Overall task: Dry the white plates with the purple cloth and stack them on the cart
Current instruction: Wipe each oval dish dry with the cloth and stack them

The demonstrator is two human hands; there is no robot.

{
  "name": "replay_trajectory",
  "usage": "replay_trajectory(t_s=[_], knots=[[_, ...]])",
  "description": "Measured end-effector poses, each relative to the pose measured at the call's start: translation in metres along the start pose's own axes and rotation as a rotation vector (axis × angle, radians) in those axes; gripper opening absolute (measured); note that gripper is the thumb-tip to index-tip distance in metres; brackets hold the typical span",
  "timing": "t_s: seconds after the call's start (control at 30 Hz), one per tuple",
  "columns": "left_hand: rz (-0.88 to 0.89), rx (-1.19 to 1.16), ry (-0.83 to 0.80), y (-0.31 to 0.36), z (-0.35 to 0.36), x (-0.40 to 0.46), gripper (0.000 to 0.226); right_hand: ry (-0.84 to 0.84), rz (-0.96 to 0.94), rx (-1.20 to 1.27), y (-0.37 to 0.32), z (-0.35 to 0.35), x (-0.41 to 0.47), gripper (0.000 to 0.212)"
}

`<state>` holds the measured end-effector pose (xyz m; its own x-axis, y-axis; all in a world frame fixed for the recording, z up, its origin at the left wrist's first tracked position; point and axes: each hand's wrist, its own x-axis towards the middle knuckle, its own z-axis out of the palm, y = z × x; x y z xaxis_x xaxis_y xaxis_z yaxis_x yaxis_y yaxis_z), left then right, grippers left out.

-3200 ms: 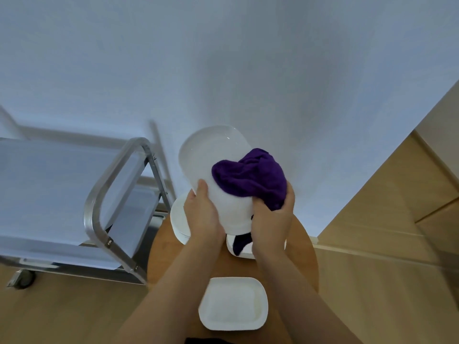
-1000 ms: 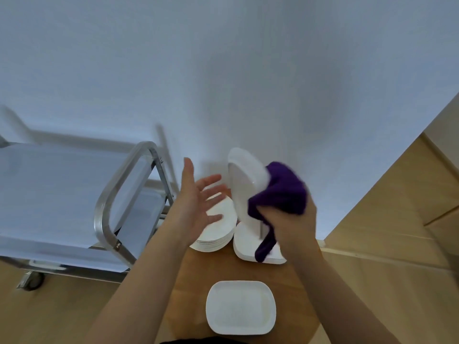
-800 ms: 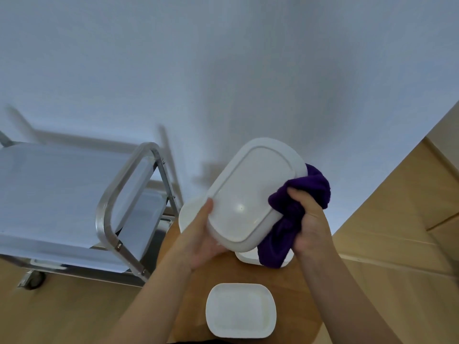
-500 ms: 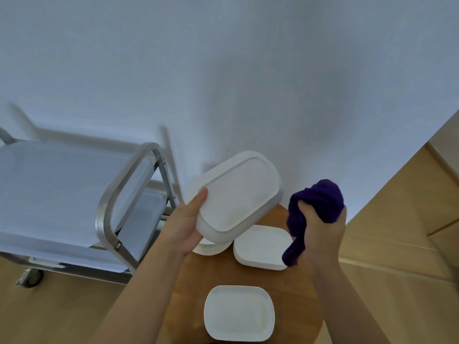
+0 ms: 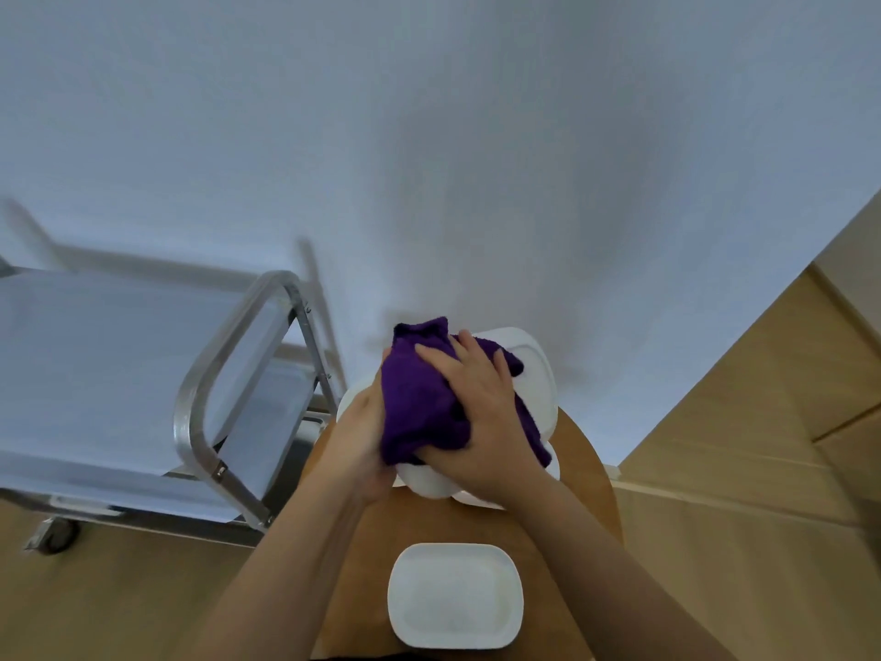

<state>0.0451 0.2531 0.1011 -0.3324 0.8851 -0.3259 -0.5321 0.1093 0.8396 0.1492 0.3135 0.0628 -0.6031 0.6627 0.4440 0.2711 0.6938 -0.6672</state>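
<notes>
Stainless-steel is seen at the left of the frame, where the tubular-framed cart (image 5: pixel 200 393) with pale shelves stands beside the round wooden table (image 5: pixel 591 474). At the centre a white rounded-rectangular plate (image 5: pixel 536 374) is held tilted above the table, gripped at its lower left edge by the left hand (image 5: pixel 362 446). The bunched purple cloth (image 5: pixel 419 403) is pressed flat against the plate under the spread right hand (image 5: pixel 481 412). Another white rectangular plate (image 5: pixel 455 594) lies on the table at the bottom centre.
</notes>
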Motion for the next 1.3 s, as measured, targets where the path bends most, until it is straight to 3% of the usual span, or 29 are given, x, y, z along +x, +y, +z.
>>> replay_trajectory(t_s=[0.17, 0.27, 0.37, 0.5, 0.63, 0.8, 0.87, 1.0, 1.07, 1.13, 1.23, 1.3], knots=[[0.033, 0.112, 0.043, 0.002, -0.011, 0.008, 0.051, 0.129, -0.007, -0.043, 0.021, -0.030, 0.030, 0.063], [0.083, 0.078, 0.067, 0.005, -0.013, 0.009, 0.044, 0.166, 0.121, 0.124, 0.026, -0.048, 0.036, 0.044], [0.076, -0.050, 0.098, 0.005, -0.014, 0.011, 0.042, 0.203, 0.264, 0.161, 0.024, -0.054, 0.032, 0.038], [0.053, -0.187, 0.150, 0.002, -0.005, 0.016, 0.043, 0.399, 0.503, 0.237, 0.022, -0.031, 0.012, 0.057], [0.028, -0.245, 0.153, -0.011, 0.017, 0.019, 0.048, 0.454, 0.508, 0.278, -0.007, 0.009, -0.003, 0.067], [-0.089, -0.363, 0.250, -0.011, 0.018, 0.026, 0.058, 0.366, 0.321, 0.309, -0.012, 0.020, -0.021, 0.056], [-0.148, -0.359, 0.267, -0.009, 0.010, 0.029, 0.063, 0.247, 0.185, 0.246, -0.002, 0.016, -0.033, 0.055], [-0.066, -0.270, 0.179, -0.015, -0.008, 0.036, 0.056, -0.016, 0.077, 0.172, 0.028, -0.002, -0.059, 0.058], [-0.054, -0.183, 0.160, -0.023, -0.017, 0.036, 0.054, -0.048, 0.202, 0.169, 0.036, -0.015, -0.063, 0.050], [-0.041, -0.113, 0.147, -0.032, -0.024, 0.036, 0.052, 0.016, 0.462, 0.237, 0.039, -0.029, -0.060, 0.035], [-0.050, -0.049, 0.134, -0.043, -0.034, 0.037, 0.058, 0.214, 0.948, 0.653, 0.059, -0.050, -0.050, 0.015], [-0.061, -0.056, 0.092, -0.050, -0.040, 0.039, 0.066, 0.336, 1.145, 0.816, 0.072, -0.064, -0.047, 0.011]])
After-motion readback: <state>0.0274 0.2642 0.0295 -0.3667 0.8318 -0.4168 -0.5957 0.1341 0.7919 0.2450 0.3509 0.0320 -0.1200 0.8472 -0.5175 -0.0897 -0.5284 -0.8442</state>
